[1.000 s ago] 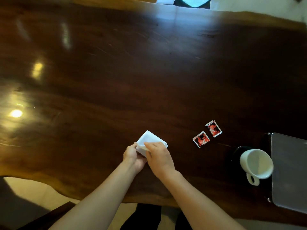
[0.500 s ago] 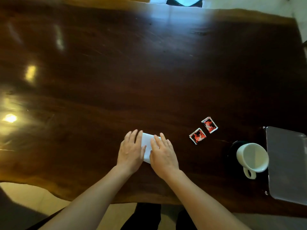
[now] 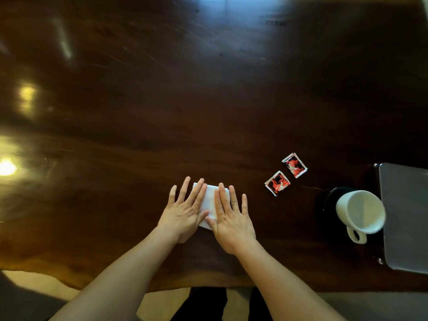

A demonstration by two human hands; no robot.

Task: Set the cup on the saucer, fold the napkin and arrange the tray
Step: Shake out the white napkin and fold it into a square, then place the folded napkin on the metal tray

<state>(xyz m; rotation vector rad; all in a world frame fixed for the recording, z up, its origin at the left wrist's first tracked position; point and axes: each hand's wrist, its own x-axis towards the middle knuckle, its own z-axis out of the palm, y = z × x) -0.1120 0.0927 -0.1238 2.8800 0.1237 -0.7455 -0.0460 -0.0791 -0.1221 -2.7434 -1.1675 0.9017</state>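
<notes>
Fingers now fanned wider, left hand [image 3: 185,212] and right hand [image 3: 231,218] press napkin [image 3: 210,200] onto glossy table [image 3: 208,100].

Left hand [image 3: 185,212], right hand [image 3: 229,218] flat on napkin [image 3: 210,202]; cup [image 3: 360,212] on saucer [image 3: 330,200].

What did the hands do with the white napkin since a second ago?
A second ago both hands pinched the napkin with its far end lifted. They let it go and laid it down; now the left hand and right hand press flat on it, fingers spread wider than half a second ago. The two red packets, the cup on its dark saucer and the tray stayed put.
</notes>
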